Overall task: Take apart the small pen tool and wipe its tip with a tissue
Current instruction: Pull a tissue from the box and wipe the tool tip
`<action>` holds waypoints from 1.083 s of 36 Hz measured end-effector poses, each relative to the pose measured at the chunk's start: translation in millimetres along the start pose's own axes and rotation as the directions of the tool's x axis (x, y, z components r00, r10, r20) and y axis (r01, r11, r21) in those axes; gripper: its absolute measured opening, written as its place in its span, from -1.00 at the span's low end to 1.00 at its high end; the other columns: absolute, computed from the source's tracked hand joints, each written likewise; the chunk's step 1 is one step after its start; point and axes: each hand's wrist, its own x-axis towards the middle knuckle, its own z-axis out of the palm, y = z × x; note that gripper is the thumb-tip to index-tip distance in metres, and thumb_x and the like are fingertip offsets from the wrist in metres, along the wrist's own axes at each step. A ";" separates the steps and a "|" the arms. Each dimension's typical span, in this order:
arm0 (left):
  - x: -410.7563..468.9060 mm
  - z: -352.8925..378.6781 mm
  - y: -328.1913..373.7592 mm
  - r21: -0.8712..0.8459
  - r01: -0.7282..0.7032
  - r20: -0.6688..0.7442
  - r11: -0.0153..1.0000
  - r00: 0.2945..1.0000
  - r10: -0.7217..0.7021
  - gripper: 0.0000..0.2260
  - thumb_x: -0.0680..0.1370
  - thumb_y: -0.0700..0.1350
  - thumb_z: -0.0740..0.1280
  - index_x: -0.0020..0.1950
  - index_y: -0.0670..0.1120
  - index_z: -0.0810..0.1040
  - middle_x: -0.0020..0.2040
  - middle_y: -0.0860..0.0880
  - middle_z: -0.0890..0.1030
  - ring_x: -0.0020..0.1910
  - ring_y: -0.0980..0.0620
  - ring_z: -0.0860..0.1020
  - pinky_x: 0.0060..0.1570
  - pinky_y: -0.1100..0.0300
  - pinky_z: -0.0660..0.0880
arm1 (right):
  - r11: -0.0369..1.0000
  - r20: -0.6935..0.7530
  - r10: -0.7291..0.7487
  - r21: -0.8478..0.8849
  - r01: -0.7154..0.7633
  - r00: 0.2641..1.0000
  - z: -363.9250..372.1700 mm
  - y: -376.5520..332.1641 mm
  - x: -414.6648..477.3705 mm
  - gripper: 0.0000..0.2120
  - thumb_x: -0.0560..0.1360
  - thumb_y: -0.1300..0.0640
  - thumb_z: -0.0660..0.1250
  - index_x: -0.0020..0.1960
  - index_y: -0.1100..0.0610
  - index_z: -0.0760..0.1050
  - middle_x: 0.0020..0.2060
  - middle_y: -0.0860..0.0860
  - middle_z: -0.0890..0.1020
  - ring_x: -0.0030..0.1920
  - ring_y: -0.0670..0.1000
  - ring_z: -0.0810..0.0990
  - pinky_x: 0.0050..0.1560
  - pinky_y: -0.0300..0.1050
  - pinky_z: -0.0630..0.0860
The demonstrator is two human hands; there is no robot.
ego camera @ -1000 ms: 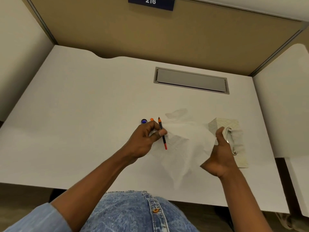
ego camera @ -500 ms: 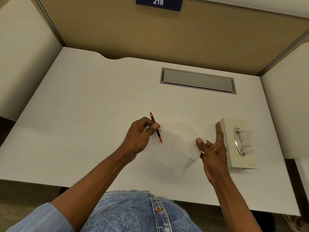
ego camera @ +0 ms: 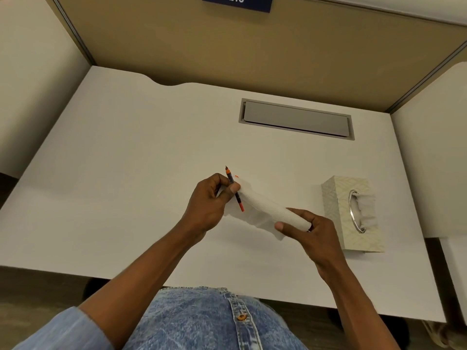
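My left hand (ego camera: 209, 205) pinches a thin dark pen insert (ego camera: 235, 190) with orange ends, its pointed tip aimed up and away from me. A white tissue (ego camera: 265, 210) stretches between both hands above the desk, one end under my left thumb beside the insert. My right hand (ego camera: 305, 226) grips the tissue's other end between thumb and fingers. A tiny orange pen part (ego camera: 236, 176) shows on the desk just behind the tissue; other pen parts are hidden.
A pale patterned tissue box (ego camera: 336, 193) with a metal-ringed slot stands at the right on the white desk (ego camera: 126, 160). A grey cable flap (ego camera: 295, 120) lies at the back. Partition walls close in the desk on three sides.
My right hand left the tissue box and came toward the middle, pulling the tissue free and taut. The left hand with the insert shifted slightly; the blue cap is hidden now.
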 end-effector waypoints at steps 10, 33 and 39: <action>-0.8 6.2 1.6 0.107 0.067 0.008 0.992 0.998 -0.068 -0.79 0.65 0.05 0.43 -0.03 -0.08 0.62 -0.06 0.05 0.71 -0.02 -0.04 0.64 0.06 -0.04 0.61 | 0.996 -0.089 -0.086 -0.034 0.083 0.992 -13.4 2.2 12.9 -0.77 0.31 0.22 0.67 -0.16 0.06 0.65 0.06 -0.01 0.69 0.07 -0.01 0.67 0.00 0.01 0.59; -30.5 44.3 20.2 0.110 0.013 0.316 0.994 0.947 -0.048 -0.87 0.65 -0.12 0.44 -0.01 -0.19 0.65 -0.14 -0.08 0.79 -0.08 -0.11 0.76 0.06 0.00 0.71 | 0.894 -0.073 -0.051 0.442 0.078 0.996 12.0 -10.0 16.4 -0.89 0.33 0.34 0.45 -0.19 0.17 0.66 -0.21 0.11 0.70 -0.14 0.08 0.68 -0.07 0.11 0.58; -29.1 47.4 15.5 0.124 -0.031 0.273 0.992 0.962 -0.004 -0.88 0.64 -0.09 0.46 0.00 -0.13 0.68 -0.16 -0.06 0.77 -0.14 -0.01 0.73 0.00 0.11 0.70 | 0.783 0.043 0.056 0.618 -0.071 0.998 29.2 -16.7 8.3 -0.74 0.35 0.33 0.50 0.04 0.33 0.69 -0.04 0.29 0.73 -0.03 0.27 0.72 0.12 0.35 0.64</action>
